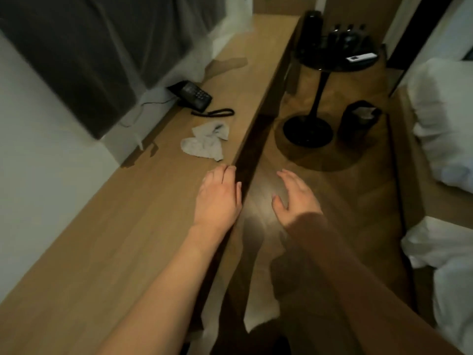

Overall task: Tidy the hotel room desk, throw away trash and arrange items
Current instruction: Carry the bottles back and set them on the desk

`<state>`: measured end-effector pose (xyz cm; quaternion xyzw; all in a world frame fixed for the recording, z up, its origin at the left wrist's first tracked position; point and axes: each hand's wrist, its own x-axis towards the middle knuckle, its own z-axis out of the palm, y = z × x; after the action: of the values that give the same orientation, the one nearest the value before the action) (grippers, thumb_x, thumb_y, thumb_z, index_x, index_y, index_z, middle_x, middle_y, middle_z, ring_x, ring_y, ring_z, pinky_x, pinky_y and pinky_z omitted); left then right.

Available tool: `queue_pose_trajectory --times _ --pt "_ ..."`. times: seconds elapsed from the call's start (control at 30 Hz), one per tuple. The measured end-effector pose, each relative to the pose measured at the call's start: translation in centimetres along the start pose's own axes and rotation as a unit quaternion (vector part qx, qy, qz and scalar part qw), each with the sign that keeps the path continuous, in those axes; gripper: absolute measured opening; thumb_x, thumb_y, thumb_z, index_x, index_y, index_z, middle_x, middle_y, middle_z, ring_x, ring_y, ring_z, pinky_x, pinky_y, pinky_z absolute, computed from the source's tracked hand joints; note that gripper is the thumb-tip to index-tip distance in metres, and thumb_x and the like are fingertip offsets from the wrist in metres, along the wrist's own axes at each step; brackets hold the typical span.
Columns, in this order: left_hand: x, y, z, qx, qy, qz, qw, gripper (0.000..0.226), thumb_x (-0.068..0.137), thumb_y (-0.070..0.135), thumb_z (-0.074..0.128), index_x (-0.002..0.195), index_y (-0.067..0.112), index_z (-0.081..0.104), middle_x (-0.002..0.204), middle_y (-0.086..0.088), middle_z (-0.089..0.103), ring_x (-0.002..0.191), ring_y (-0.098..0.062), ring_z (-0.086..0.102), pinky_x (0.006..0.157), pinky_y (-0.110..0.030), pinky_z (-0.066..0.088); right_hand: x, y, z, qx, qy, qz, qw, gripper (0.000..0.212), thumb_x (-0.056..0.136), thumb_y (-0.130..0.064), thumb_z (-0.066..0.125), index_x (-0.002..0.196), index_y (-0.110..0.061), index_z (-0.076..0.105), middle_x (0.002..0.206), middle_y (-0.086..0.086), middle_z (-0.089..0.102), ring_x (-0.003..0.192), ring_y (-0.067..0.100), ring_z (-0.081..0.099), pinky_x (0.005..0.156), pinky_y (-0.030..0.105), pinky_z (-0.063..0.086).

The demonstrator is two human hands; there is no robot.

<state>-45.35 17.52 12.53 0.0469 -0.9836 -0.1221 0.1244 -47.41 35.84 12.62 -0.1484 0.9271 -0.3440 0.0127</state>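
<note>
Grey crumpled tissue (204, 142) lies on your long wooden desk (107, 226), just beyond your empty, relaxed left hand (217, 198). Right hand (294, 198) hangs loose, empty. Careless sweep risks snagging black corded telephone (195, 96).

left hand (217, 196) over desk (107, 252) edge | right hand (294, 198) over floor | crumpled tissue (204, 142) near phone (193, 96)

One table (133, 226), one phone (193, 95), two crumpled tissues (204, 142), one round side table (330, 65), three dark bottles (348, 34), one remote (361, 57), one bin (358, 124), two hands (218, 198)
</note>
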Motion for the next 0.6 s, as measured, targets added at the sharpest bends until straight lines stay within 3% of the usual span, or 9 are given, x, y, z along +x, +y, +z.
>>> queue_pose_trajectory --times 0.13,0.2,0.27,0.33,0.47,0.6 --pt "3.8 7.6 2.3 -0.022 0.005 0.058 0.998 0.039 0.101 0.026 0.055 0.135 0.007 0.058 0.135 -0.013 0.058 0.124 -0.029 0.056 0.109 -0.042 0.045 0.7 6.4 -5.1 0.004 0.098 -0.005 0.995 0.049 0.095 -0.016 0.061 0.141 -0.004 0.050 0.146 0.013 0.050 0.137 0.023 0.044 0.116 0.026 0.031" --pt "5.8 10.3 3.3 -0.016 0.003 0.079 0.997 0.039 0.101 0.027 0.055 0.136 0.009 0.057 0.137 -0.012 0.058 0.128 -0.026 0.054 0.112 -0.040 0.043 1.5 8.9 -6.8 -0.003 0.130 -0.010 0.991 0.048 0.093 -0.016 0.063 0.138 -0.001 0.053 0.141 0.015 0.054 0.133 0.019 0.047 0.113 0.011 0.026" --pt "8.1 12.2 4.2 -0.014 0.002 0.099 0.995 0.039 0.102 0.028 0.054 0.137 0.011 0.056 0.139 -0.010 0.058 0.131 -0.024 0.053 0.114 -0.040 0.040 2.9 10.6 -8.5 0.011 0.122 0.015 0.992 0.050 0.094 -0.018 0.063 0.142 -0.007 0.050 0.145 0.009 0.050 0.133 0.005 0.038 0.105 -0.001 0.020" --pt "10.6 13.6 5.6 -0.009 0.001 0.114 0.993 0.039 0.102 0.029 0.054 0.136 0.011 0.057 0.139 -0.009 0.058 0.132 -0.024 0.053 0.114 -0.039 0.040 4.7 12.1 -9.7 0.033 0.115 0.052 0.991 0.053 0.096 -0.021 0.061 0.146 -0.016 0.045 0.150 0.001 0.045 0.131 -0.004 0.032 0.098 -0.004 0.018" --pt "16.3 15.5 9.2 -0.001 -0.013 0.122 0.993 0.042 0.103 0.033 0.051 0.140 0.013 0.054 0.141 -0.007 0.056 0.133 -0.022 0.051 0.115 -0.036 0.037 9.4 15.4 -11.2 0.020 0.092 0.094 0.991 0.055 0.098 -0.025 0.054 0.150 -0.020 0.036 0.155 -0.003 0.036 0.142 0.011 0.034 0.108 0.018 0.024" --pt "24.5 17.1 12.9 -0.031 -0.016 0.138 0.990 0.041 0.104 0.034 0.050 0.140 0.015 0.053 0.141 -0.004 0.055 0.132 -0.019 0.051 0.115 -0.037 0.040 16.6 18.5 -13.2 -0.018 0.100 0.105 0.989 0.054 0.099 -0.027 0.050 0.150 -0.020 0.035 0.156 -0.002 0.035 0.144 0.014 0.032 0.117 0.035 0.031"
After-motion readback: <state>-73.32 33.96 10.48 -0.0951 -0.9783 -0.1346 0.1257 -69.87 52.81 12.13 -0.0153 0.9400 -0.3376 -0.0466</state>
